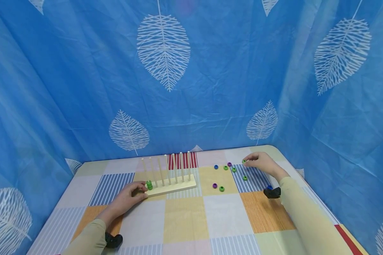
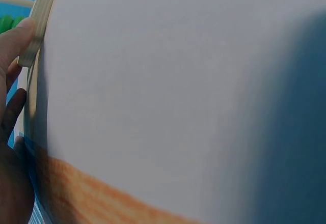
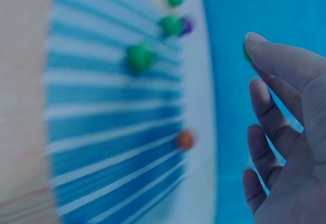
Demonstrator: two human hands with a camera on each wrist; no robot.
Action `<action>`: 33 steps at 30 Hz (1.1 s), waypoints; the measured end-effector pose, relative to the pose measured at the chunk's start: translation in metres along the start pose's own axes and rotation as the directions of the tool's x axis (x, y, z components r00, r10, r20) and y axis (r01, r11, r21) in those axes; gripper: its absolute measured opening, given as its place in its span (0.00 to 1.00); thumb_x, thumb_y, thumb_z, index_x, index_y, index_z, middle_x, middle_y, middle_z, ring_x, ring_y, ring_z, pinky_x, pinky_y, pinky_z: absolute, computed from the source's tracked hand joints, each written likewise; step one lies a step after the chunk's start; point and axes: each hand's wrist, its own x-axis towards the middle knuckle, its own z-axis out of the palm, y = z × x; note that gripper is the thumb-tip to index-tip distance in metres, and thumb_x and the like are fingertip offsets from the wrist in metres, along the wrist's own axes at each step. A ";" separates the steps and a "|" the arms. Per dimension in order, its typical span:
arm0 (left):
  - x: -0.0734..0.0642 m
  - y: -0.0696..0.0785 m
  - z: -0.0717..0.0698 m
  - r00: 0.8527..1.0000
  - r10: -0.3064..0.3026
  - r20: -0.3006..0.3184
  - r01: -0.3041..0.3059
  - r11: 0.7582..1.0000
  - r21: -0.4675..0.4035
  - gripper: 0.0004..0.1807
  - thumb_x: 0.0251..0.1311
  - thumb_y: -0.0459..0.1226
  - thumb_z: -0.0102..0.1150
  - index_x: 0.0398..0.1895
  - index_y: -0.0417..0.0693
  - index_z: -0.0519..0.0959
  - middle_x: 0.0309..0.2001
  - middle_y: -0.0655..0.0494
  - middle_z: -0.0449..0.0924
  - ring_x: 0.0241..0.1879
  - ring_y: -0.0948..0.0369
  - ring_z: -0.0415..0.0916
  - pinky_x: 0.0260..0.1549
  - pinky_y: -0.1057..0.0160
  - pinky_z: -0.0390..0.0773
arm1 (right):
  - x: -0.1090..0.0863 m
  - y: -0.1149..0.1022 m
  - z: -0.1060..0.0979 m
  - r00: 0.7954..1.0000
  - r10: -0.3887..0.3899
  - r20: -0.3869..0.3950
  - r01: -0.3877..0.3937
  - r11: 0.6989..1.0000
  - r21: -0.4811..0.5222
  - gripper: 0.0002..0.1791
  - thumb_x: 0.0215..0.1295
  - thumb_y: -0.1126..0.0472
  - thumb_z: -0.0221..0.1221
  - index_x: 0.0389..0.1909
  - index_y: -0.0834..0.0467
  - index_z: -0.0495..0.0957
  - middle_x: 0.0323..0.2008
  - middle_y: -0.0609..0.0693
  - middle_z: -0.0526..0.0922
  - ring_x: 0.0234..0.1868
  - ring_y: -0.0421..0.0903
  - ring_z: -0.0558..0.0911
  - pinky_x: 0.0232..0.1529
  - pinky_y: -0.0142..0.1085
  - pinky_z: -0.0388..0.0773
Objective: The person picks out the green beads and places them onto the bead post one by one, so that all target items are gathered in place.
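A pale wooden peg stand [image 1: 175, 186] with a row of upright pegs stands left of centre on the table. Several green beads [image 1: 149, 185] are stacked on its leftmost peg. My left hand [image 1: 132, 193] grips the left end of the base; in the left wrist view the thumb [image 2: 19, 38] lies along its edge. Over at the right, my right hand [image 1: 262, 163] pinches a green bead [image 1: 244, 161] between thumb and finger. The right wrist view shows that held bead [image 3: 247, 51] mostly hidden behind the thumb, with the other fingers loosely bent.
Loose beads lie between stand and right hand: green ones [image 1: 221, 189], purple ones [image 1: 215, 185] and a blue one [image 1: 216, 167]. An orange bead [image 3: 186, 140] shows in the right wrist view. A patchwork cloth [image 1: 185, 219] covers the table; blue curtains [image 1: 210, 88] enclose its back and sides.
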 end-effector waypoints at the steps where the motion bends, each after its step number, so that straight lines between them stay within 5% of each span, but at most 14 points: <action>1: 0.000 0.000 0.000 1.000 -0.001 0.000 0.001 1.000 -0.002 0.08 0.64 0.40 0.70 0.42 0.52 0.81 0.67 0.43 0.73 0.71 0.40 0.63 0.71 0.36 0.56 | 0.001 -0.006 -0.003 1.000 -0.020 0.008 0.020 1.000 0.004 0.20 0.70 0.50 0.65 0.55 0.59 0.83 0.51 0.57 0.83 0.49 0.59 0.80 0.53 0.56 0.78; 9: -0.001 0.000 0.000 1.000 0.012 -0.004 -0.012 1.000 -0.004 0.08 0.65 0.40 0.69 0.42 0.51 0.81 0.66 0.42 0.74 0.71 0.39 0.63 0.71 0.35 0.56 | 0.012 -0.069 -0.012 0.990 -0.129 0.056 0.131 0.991 -0.025 0.22 0.68 0.44 0.66 0.55 0.53 0.84 0.52 0.53 0.81 0.51 0.53 0.77 0.46 0.46 0.77; 18: -0.001 0.001 -0.001 1.000 0.015 0.001 -0.015 1.000 0.002 0.08 0.65 0.41 0.69 0.43 0.51 0.81 0.66 0.42 0.74 0.71 0.39 0.63 0.70 0.35 0.57 | 0.017 -0.133 -0.003 0.972 -0.205 0.114 0.207 0.978 -0.007 0.18 0.65 0.45 0.69 0.51 0.48 0.85 0.53 0.49 0.82 0.53 0.53 0.75 0.47 0.48 0.77; 33: 0.002 -0.002 -0.001 1.000 -0.016 0.004 0.016 1.000 -0.007 0.08 0.65 0.41 0.70 0.43 0.53 0.82 0.67 0.45 0.73 0.71 0.41 0.63 0.71 0.36 0.56 | 0.037 -0.209 0.036 0.890 -0.408 0.202 0.406 0.912 0.056 0.12 0.65 0.47 0.70 0.46 0.46 0.87 0.45 0.45 0.83 0.51 0.47 0.76 0.47 0.47 0.76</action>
